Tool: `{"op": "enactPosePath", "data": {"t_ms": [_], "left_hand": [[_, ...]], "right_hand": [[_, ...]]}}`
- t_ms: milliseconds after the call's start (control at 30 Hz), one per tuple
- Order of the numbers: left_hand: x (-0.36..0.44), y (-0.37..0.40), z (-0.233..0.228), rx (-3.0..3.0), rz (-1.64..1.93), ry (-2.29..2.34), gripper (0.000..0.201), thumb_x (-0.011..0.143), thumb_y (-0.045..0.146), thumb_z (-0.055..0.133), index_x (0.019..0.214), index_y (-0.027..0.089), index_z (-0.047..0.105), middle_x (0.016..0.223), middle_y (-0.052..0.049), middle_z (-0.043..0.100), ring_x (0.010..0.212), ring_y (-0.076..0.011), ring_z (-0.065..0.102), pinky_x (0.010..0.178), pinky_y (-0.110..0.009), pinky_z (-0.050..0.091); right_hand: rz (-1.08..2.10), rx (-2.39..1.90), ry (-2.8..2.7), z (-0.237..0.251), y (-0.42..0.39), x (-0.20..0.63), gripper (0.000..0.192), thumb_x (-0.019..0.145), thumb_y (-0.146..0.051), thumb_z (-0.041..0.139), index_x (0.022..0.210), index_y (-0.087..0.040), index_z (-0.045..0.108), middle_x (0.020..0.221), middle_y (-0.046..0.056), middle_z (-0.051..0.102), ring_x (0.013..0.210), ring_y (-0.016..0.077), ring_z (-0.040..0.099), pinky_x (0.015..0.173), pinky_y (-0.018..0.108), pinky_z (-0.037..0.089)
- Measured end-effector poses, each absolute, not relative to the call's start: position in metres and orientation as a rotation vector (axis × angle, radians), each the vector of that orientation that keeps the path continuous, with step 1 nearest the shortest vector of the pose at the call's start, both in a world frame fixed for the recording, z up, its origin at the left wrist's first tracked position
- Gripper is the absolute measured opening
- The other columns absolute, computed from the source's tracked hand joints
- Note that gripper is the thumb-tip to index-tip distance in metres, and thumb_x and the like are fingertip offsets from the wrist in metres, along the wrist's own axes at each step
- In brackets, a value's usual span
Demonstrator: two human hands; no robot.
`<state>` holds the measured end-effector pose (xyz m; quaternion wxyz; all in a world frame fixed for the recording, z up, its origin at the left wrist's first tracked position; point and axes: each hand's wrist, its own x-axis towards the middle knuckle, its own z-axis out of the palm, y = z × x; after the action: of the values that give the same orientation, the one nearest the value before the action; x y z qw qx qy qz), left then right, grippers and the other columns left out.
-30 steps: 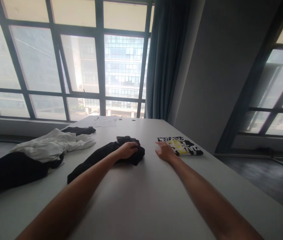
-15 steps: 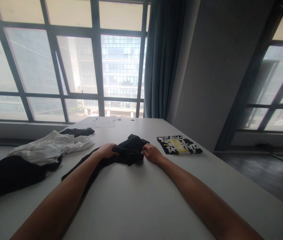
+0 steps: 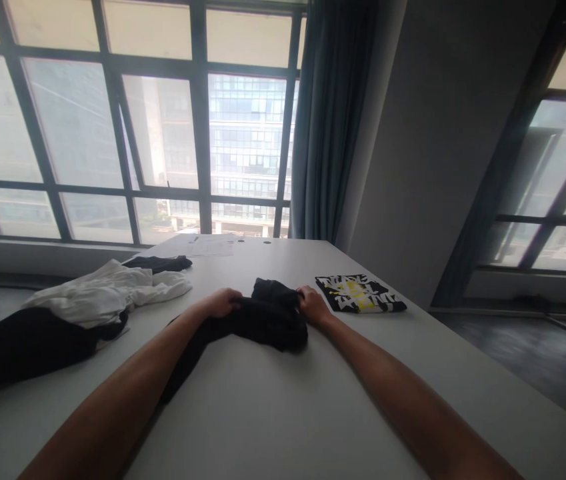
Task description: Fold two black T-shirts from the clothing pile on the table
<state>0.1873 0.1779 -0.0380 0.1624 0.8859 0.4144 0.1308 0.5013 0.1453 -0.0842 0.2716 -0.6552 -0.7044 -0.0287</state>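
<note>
A black garment (image 3: pixel 270 320) lies bunched on the white table in front of me, its exact kind hidden by the folds. My left hand (image 3: pixel 221 302) is closed on its left upper edge. On the other side, my right hand (image 3: pixel 311 304) pinches the right edge of the cloth. Part of the garment trails down to the left, partly behind my left forearm. Just right of my right hand rests a folded black garment with white and yellow print (image 3: pixel 360 293).
On the left of the table (image 3: pixel 263 413) a white garment (image 3: pixel 87 293) lies heaped with black clothing (image 3: pixel 37 347), and a dark cloth (image 3: pixel 163 263) sits behind it. Paper sheets (image 3: pixel 210 245) lie at the far end, before the windows and a blue-grey curtain (image 3: pixel 320 133).
The black garment's bunched part has shifted slightly right and towards me, and its trailing part has drawn in from the left. Both hands have moved a little right, still gripping it.
</note>
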Motion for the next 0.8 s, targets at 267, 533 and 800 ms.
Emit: {"op": "enactPosePath", "data": {"t_ms": [267, 533, 800], "left_hand": [[0.218, 0.149, -0.022, 2.783, 0.759, 1.467, 0.032, 0.095, 0.039, 0.047, 0.116, 0.025, 0.066, 0.119, -0.007, 0.068, 0.113, -0.0276, 0.060, 0.098, -0.040, 0.043], [0.255, 0.121, -0.034, 2.995, 0.143, 0.835, 0.019, 0.079, 0.031, 0.071, 0.098, 0.027, 0.074, 0.109, -0.004, 0.066, 0.111, -0.0266, 0.058, 0.094, -0.036, 0.043], [0.189, 0.169, -0.016, 2.943, 0.333, 1.157, 0.020, 0.079, 0.012, 0.057, 0.081, 0.023, 0.072, 0.103, -0.004, 0.065, 0.102, -0.0226, 0.058, 0.093, -0.034, 0.041]], "right_hand": [[0.016, -1.667, -1.515, -0.072, 0.147, 0.505, 0.033, 0.097, -0.042, 0.041, 0.100, -0.017, 0.063, 0.092, 0.011, 0.071, 0.089, 0.0235, 0.066, 0.080, 0.030, 0.046], [0.229, -1.432, -1.385, -0.063, 0.160, 0.517, 0.042, 0.079, -0.052, 0.061, 0.099, -0.015, 0.067, 0.079, 0.007, 0.071, 0.076, 0.0227, 0.067, 0.075, 0.033, 0.051], [-0.017, -1.576, -0.966, -0.061, 0.159, 0.599, 0.024, 0.075, -0.040, 0.059, 0.081, -0.018, 0.066, 0.092, 0.014, 0.072, 0.090, 0.0274, 0.065, 0.085, 0.037, 0.048]]}}
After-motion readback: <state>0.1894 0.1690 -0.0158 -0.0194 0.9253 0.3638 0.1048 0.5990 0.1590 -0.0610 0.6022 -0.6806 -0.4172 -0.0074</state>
